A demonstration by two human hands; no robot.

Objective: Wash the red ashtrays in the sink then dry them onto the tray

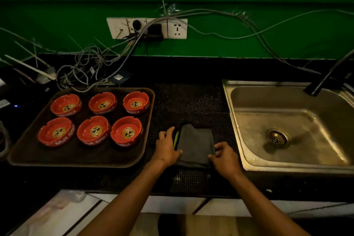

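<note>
Your hands have open mat (191, 99) between the tray (80, 161) at the counter's left and the sink (239, 120) at its right. Six ashtrays (126, 132) fill the tray. Cables (86, 67) crowd the back-left corner; the faucet (325, 78) overhangs the sink's right rear rim.

We look forward and down from head height, close over the counter's front edge, facing the green wall (249, 30), with the tray (23, 151) at left and the sink (235, 120) at right.

A dark counter (38, 182) carries a brown rectangular tray (80, 156), a black dotted rubber mat (188, 99), tangled grey cables (84, 71) and an inset steel sink (254, 120).
</note>
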